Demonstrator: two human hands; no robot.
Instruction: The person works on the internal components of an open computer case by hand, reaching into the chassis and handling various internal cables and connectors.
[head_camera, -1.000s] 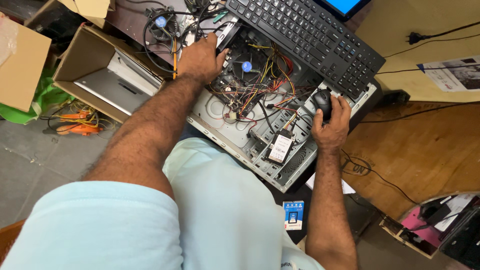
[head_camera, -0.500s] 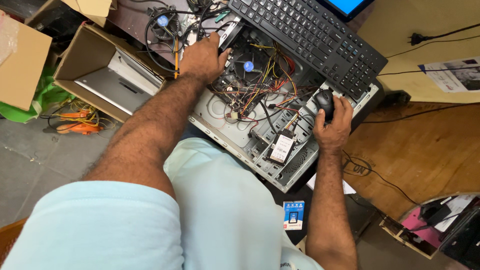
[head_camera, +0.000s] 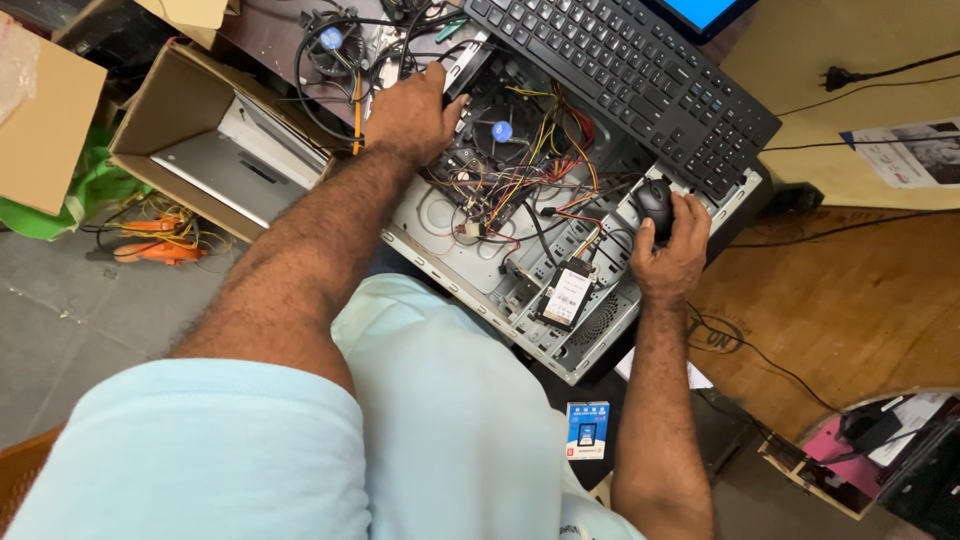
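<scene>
An open computer case (head_camera: 470, 250) lies on its side across the person's lap, its wiring and boards exposed; the left hand (head_camera: 412, 112) rests at the case's far upper corner, fingers curled over a dark flat part (head_camera: 468, 68) at the rim, though whether it truly grips that part or only presses on it cannot be told; the right hand (head_camera: 672, 250) sits at the case's right edge, closed around a black mouse (head_camera: 655, 203), palm behind it and fingers wrapped over its sides. Between the two hands runs a tangle of coloured wires (head_camera: 530, 185) and a small fan with a blue hub (head_camera: 502, 131); a black keyboard (head_camera: 620, 70) lies along the case's far edge, just beyond the mouse. The left fingertips are hidden behind the knuckles; the case's near corner is covered by the pale clothing; the monitor (head_camera: 700, 12) is cut off at the top.
</scene>
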